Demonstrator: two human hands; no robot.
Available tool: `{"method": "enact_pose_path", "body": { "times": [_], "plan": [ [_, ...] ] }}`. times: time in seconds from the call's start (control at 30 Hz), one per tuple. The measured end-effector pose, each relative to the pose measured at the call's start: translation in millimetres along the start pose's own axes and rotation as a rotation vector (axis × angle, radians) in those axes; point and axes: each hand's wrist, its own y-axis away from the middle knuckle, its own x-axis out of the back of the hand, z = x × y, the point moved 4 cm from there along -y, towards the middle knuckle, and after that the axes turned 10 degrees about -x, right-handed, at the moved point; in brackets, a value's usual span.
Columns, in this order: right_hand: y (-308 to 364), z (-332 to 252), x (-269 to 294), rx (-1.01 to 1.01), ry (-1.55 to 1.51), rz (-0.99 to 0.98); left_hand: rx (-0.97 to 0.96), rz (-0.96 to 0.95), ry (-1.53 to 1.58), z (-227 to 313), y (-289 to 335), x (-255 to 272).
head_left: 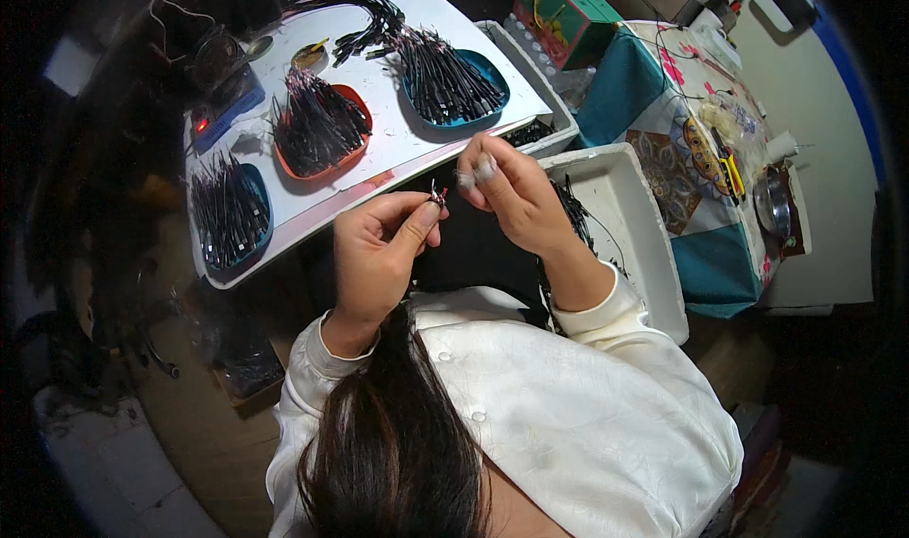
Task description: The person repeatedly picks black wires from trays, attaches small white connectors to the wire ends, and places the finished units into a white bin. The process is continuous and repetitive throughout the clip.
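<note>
Thumb and fingers of my left hand pinch a short black cable end, with thin red and pale wires sticking up from it. Close by on the right, my right hand is raised with its fingertips pressed together. Its thumb and forefinger tips have greyish coverings; whatever lies between them is too small to make out. Beyond both hands, bundles of short black cables fill an orange bowl, a teal bowl and a darker blue bowl on the white table.
To my right, a white foam box holds dark cables along its left side. Past it stands a table with a patterned cloth, yellow-handled cutters and a metal bowl. A green carton sits farther back.
</note>
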Motion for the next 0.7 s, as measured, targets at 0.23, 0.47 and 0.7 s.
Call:
{"method": "enact_pose_path", "body": {
  "times": [0.23,0.47,0.7],
  "plan": [
    [7.6,-17.2,-21.6,0.403,0.963,0.118,-0.033,-0.082,-0.179,-2.6,2.5,2.2],
    [5.8,-2.5,25.2,0.067,0.364,0.223,0.298,-0.125,0.098,-3.1,11.5,18.4],
    [17.1,-19.8,2.2,0.323,0.725,-0.164,0.389,-0.216,0.113,-2.6,7.5,19.3]
  ]
}}
